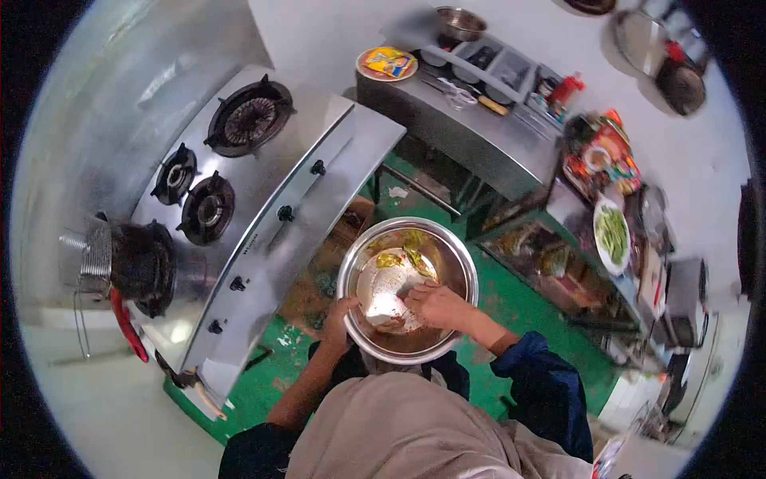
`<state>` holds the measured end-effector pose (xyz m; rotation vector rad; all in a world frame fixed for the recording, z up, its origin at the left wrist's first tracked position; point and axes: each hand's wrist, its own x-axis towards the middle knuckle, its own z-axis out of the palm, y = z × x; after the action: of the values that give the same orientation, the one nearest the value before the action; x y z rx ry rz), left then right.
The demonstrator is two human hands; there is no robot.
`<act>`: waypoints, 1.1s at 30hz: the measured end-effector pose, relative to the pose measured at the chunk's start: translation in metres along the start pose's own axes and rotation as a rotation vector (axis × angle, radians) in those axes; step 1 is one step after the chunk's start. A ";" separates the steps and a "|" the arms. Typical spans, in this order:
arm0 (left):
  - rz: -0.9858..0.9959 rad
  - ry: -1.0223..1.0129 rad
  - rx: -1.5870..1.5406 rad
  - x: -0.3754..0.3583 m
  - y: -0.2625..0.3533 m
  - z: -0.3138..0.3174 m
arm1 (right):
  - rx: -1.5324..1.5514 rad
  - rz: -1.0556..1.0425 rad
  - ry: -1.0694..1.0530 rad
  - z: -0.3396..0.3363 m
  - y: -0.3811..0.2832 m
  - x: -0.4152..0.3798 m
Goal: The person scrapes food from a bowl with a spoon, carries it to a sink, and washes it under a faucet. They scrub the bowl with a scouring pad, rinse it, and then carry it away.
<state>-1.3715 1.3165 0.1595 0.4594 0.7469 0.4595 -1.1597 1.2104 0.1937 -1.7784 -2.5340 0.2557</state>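
1. Green kitchen floor (527, 307) lay below, with a steel stove (255, 199) at the left.
2. Left hand (339, 319) gripped the rim of a steel bowl (459, 267) held over the floor.
3. Right hand (435, 305), fingers curled, pressed inside it near leafy scraps (403, 251).

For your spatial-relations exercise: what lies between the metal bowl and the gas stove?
In the head view, only bare green floor separates the metal bowl from the gas stove.

No text, label or number is legible anywhere in view.
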 end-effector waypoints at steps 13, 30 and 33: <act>0.229 0.521 -0.296 0.178 -0.111 0.030 | 0.369 0.177 -0.267 0.100 0.201 0.067; 0.392 0.784 -0.172 0.396 -0.167 -0.145 | 0.341 -0.075 -0.339 0.407 0.367 0.211; 0.429 0.809 -0.274 0.407 -0.160 -0.149 | 0.626 0.249 -0.207 0.420 0.365 0.242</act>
<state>-1.1807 1.4438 -0.2413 0.1556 1.3443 1.1717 -0.9547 1.5103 -0.2931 -1.8419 -1.9886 1.1449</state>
